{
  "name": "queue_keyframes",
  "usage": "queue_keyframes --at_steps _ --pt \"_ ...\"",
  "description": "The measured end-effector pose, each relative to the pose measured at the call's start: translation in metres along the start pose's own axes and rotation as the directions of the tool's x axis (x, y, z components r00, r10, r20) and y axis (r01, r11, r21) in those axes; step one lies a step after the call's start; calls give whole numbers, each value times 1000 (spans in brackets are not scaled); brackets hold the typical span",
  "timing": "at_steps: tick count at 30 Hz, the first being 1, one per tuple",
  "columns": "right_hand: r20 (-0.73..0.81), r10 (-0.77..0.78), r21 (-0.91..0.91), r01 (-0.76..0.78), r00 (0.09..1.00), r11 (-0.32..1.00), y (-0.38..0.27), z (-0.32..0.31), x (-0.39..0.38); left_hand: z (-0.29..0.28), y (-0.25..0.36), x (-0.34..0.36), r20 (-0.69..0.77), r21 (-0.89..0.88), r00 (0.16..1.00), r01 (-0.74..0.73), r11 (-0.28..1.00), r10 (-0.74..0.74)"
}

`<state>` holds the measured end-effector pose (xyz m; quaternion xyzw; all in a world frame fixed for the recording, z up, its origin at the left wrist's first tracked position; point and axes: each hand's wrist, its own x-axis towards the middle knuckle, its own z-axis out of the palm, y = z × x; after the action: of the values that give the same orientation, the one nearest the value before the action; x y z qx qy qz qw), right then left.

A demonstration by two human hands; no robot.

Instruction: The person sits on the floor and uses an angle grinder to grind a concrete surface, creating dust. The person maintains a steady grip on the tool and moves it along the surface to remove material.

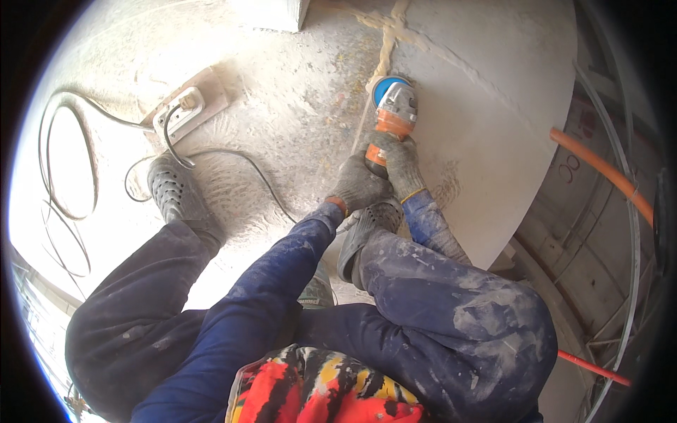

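Observation:
I grip an orange-and-grey angle grinder (395,113) with both gloved hands. My left hand (360,183) is closed round its rear end, and my right hand (400,161) is wrapped round the body a little higher, to the right. The blue disc (386,86) at the grinder's head lies at a beige filled seam (388,49) on the pale, dusty surface (486,134). Whether the disc touches the seam I cannot tell. My shoe (370,229) is just below my hands, between my forearms.
A power strip (190,109) on a board lies at the upper left, with looped black cable (92,155) around it. A white block (271,14) sits at the top. Beyond the surface's curved right edge are an orange pipe (603,169), a red pipe (592,364) and metal framing.

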<state>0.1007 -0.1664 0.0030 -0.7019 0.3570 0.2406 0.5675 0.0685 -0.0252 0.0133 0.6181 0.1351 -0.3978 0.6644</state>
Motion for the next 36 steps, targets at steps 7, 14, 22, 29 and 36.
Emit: queue_keyframes --at_steps 7,14,22,29,36 --pt "-16 -59 50 59 998 997 -6 8 -8 -2 -22 10 39 -16 999 38 999 -37" --pt "0 -19 51 19 1000 999 -3 7 -9 -4 -23 7 39 1 999 29 1000 -29" --pt "2 -6 110 6 1000 994 -1 9 -9 -8 -10 3 38 48 997 71 996 -73" --pt "26 5 83 -7 1000 997 0 5 -12 -8 -8 -3 56 38 998 40 998 -42" --pt "10 47 65 -48 999 997 4 6 -12 -4 -9 -6 43 -38 999 23 999 -21"
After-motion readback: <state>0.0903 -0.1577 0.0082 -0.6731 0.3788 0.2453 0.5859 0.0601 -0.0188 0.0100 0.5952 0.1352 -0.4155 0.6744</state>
